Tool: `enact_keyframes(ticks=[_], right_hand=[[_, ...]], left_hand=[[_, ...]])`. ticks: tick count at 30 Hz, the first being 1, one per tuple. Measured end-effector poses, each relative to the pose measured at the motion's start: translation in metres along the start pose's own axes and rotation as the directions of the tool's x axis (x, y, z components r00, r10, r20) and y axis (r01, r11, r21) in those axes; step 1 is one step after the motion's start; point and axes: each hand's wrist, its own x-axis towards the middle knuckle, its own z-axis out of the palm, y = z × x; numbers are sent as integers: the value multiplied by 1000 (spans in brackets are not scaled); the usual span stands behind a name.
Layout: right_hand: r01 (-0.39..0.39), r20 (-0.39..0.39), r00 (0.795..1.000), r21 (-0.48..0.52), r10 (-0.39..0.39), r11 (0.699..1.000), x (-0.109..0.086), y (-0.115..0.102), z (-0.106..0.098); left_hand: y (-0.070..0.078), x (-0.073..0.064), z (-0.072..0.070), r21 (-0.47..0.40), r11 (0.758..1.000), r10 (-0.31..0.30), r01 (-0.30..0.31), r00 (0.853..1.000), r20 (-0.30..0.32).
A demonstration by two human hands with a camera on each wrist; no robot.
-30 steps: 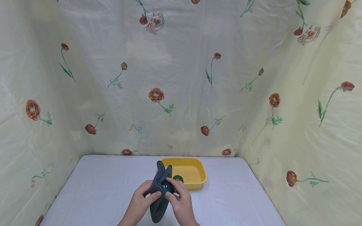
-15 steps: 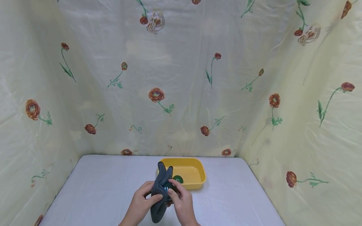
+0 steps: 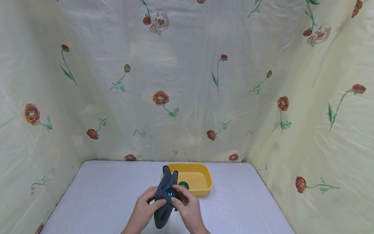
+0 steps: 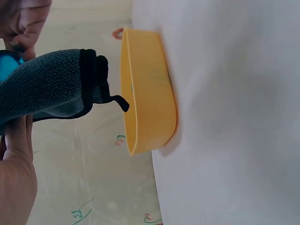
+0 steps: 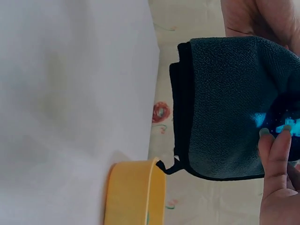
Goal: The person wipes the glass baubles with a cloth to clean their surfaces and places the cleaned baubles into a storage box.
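A dark grey fleecy cloth (image 3: 164, 201) with black edging hangs folded in my left hand (image 3: 143, 206), which grips it between thumb and fingers. Against the cloth's right side sits a shiny dark teal ball (image 3: 172, 193). My right hand (image 3: 188, 208) pinches that ball with thumb and fingertips. In the right wrist view, the cloth (image 5: 225, 112) spreads behind the ball (image 5: 277, 110), and the fingers cover part of it. Both hands are raised above the table in front of a yellow tub (image 3: 205, 191). Inside the tub lies a green ball (image 3: 183, 185), partly hidden.
The white table (image 3: 111, 191) stretches out on both sides of the hands. Flower-printed sheeting (image 3: 187, 130) encloses it at the back and sides. In the left wrist view, the cloth's loop hangs close to the tub's rim (image 4: 127, 84).
The right thumb has slid up over the ball and back down, and the ball has turned slightly against the cloth. The left hand keeps its hold, and the tub stays put.
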Motion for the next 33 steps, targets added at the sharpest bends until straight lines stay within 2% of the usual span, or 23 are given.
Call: enact_keyframes(ticks=[11, 20, 26, 33], right_hand=[[29, 23, 999, -47, -28, 998, -3, 1, 3], [142, 38, 990, -108, -138, 984, -3, 6, 5], [207, 48, 978, -181, -201, 961, -5, 4, 6], [300, 34, 952, -311, -305, 902, -7, 6, 9]], left_hand=[[-7, 0, 0, -9, 1000, -10, 9, 1000, -17], [-9, -1, 0, -11, 1000, -24, 24, 1000, -6], [-7, 1, -1, 11, 1000, -26, 25, 1000, 10], [-9, 1, 0, 1, 999, -46, 46, 998, 32]])
